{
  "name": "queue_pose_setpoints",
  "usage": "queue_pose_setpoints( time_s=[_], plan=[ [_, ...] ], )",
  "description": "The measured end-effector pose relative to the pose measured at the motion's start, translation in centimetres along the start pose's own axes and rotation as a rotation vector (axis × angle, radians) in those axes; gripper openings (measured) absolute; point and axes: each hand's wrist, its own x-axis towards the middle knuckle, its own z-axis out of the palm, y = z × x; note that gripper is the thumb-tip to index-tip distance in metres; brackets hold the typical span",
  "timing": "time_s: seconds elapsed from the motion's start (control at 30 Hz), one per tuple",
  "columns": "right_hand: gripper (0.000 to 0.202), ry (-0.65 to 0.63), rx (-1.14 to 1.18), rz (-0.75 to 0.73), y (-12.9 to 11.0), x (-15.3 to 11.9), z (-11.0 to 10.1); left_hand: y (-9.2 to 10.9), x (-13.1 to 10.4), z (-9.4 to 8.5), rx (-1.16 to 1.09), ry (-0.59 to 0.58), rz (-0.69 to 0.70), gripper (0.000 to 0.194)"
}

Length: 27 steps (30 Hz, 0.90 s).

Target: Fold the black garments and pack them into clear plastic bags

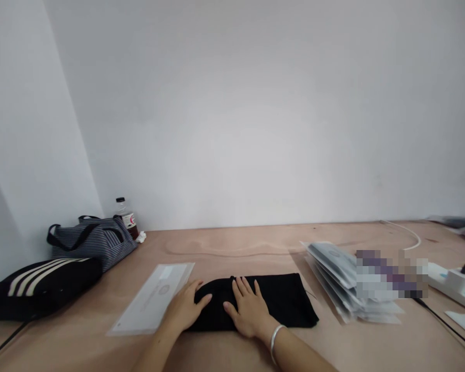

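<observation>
A folded black cloth garment (282, 299) lies flat on the wooden table, its exact kind not clear. My right hand (248, 310) rests palm down on its middle with the fingers spread. At the garment's left end lies my left hand (186, 306), thumb and fingers apart, partly on the cloth. Just left of that hand is a flat translucent plastic bag (155, 297) with a printed mark, its right edge partly behind the hand. To the right of the cloth stands a stack of filled translucent bags (333, 274) with dark contents.
A black bag with white stripes (42, 289), a striped tote (96, 240) and a bottle (126, 219) stand at the left. A power strip (457, 284) with cables lies at the right, near a blurred-out object (391, 274). The wall (256, 129) closes off the back.
</observation>
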Motion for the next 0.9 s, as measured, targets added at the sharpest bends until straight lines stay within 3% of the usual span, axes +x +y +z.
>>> queue_pose_setpoints(
  time_s=[0.13,0.3,0.37,0.5,0.6,0.73,0.83,0.9],
  plan=[
    [0.064,0.026,-0.009,-0.003,0.0,-0.1,0.0,-1.2,-0.5,-1.3,-0.077,-0.135,-0.119,0.065],
    [0.06,0.042,-0.017,-0.003,-0.1,-0.2,0.1,-2.1,-0.5,-2.3,-0.491,-0.275,-0.139,0.036],
    [0.059,0.045,-0.014,-0.004,0.0,-0.1,0.1,-1.4,-0.3,-2.2,-0.744,-0.189,-0.174,0.029],
    [0.055,0.06,-0.005,-0.001,0.0,-0.1,0.2,1.9,-0.4,0.1,-1.262,0.164,-0.349,0.026],
    [0.054,0.078,0.003,0.005,0.0,-0.1,0.3,4.0,-1.3,2.7,-1.491,0.214,-0.381,0.027],
    [0.054,0.103,0.027,0.007,-0.1,0.1,0.5,5.1,-2.5,4.3,-1.32,0.243,-0.401,0.018],
    [0.052,0.107,0.083,0.001,0.3,0.2,0.0,5.3,-2.3,4.1,-1.058,0.249,-0.378,0.029],
    [0.05,0.117,0.103,0.003,1.2,0.0,-0.8,5.7,-1.9,4.0,-0.861,0.208,-0.281,0.037]
  ],
)
